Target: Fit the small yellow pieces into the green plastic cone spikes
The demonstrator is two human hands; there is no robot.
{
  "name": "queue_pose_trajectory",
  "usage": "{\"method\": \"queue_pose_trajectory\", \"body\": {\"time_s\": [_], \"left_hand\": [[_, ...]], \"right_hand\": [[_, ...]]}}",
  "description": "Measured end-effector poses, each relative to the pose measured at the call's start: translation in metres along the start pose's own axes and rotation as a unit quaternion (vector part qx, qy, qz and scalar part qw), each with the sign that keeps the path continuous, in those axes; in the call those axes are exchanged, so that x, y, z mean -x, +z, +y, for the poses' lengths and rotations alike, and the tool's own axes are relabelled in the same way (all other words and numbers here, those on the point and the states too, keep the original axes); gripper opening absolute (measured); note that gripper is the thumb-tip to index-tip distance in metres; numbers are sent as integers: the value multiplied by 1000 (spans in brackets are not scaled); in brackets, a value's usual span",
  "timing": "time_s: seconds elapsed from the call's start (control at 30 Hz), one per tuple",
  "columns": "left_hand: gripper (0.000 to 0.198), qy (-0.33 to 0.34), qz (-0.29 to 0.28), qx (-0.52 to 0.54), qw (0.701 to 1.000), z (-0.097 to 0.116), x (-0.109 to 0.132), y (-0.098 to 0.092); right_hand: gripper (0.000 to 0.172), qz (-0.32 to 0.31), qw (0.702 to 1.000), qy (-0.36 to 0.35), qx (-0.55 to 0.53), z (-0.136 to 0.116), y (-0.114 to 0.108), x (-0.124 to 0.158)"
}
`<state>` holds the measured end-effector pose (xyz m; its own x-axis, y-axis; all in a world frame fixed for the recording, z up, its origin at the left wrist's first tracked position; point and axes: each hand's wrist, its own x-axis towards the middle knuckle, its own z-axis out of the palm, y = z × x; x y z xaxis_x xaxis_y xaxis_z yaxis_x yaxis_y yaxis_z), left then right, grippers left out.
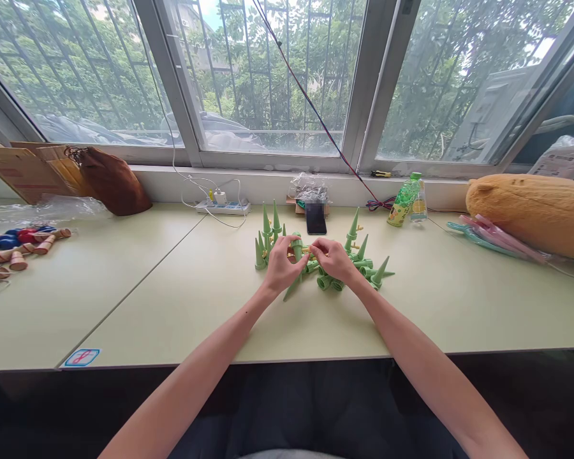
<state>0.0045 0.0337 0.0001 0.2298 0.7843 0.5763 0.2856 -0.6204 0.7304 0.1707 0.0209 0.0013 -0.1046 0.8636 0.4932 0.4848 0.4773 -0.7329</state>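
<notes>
My left hand (285, 264) is wrapped round a green plastic watering spike (297, 246), its wide end up and a pointed tip showing below the hand. At the side of this spike, my right hand (333, 258) pinches a small yellow valve (307, 250), mostly covered by the fingers. Whether the valve is seated in the spike I cannot tell. Several similar green spikes (266, 223) stand upright behind my left hand. More green pieces (337, 285) lie under and beside my right hand, and a few spikes (354, 228) with yellow valves stand behind it.
Behind the spikes lie a dark phone (316, 218) and a power strip (224, 208). A green-labelled bottle (404, 201) and a plush toy (530, 213) are on the right. Wooden kendama toys (23, 247) and a brown bag (112, 182) sit left. Windows line the back.
</notes>
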Motion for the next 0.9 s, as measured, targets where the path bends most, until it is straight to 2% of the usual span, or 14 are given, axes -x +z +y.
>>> {"method": "queue_pose_trajectory", "body": {"time_s": [0.73, 0.9], "left_hand": [[35, 31, -8, -32, 999, -2, 0, 0], [37, 6, 2, -6, 1000, 2, 0, 0]], "right_hand": [[29, -4, 1000, 6, 4, 1, 1, -1], [31, 9, 1000, 11, -2, 0, 1, -1]]}}
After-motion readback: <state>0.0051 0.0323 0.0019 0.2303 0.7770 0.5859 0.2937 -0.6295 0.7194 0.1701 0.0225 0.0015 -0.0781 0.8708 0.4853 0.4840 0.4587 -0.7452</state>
